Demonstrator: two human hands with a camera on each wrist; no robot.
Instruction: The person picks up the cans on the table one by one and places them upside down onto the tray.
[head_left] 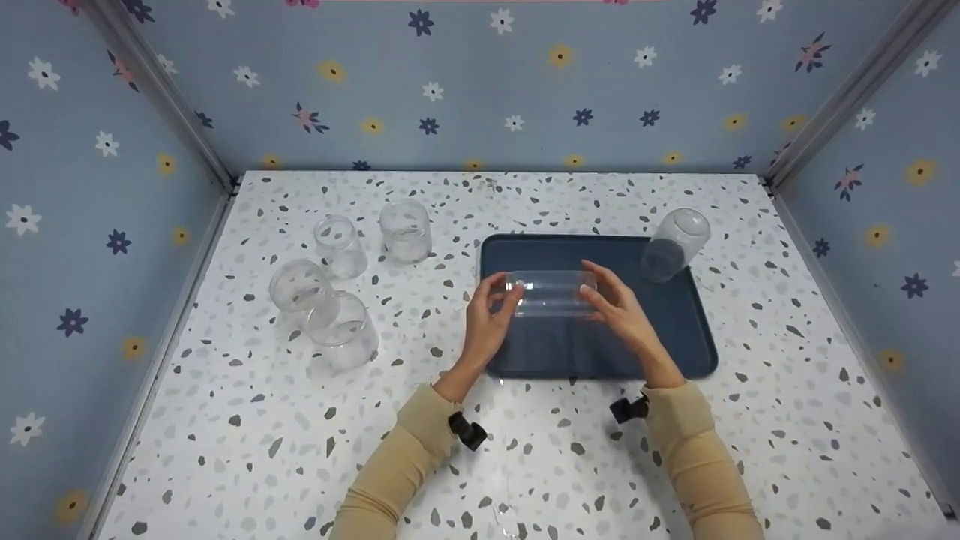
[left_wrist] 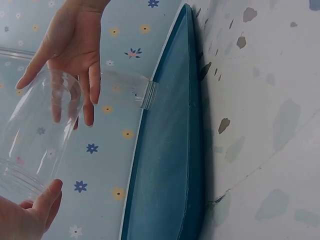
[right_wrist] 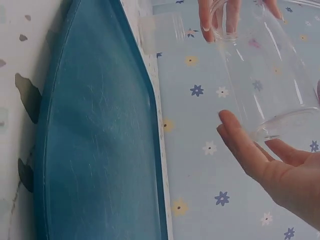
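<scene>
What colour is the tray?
The tray is plain dark blue; the head view shows it best, though wrist views look more teal.

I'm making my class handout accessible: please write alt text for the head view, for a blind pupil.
A person's left hand and right hand hold a clear jar sideways over a dark blue tray. A second jar stands at the tray's far right; clear containers stand left of the tray on a speckled table.

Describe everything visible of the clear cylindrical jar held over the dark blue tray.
The clear, colourless, cylindrical jar looks like glass or plastic, with highlights streaking its smooth wall. It lies sideways in the air above the dark blue rectangular tray. The left grip holds its ridged end; the right grip holds the other, rounded end. No lid or contents show.
</scene>
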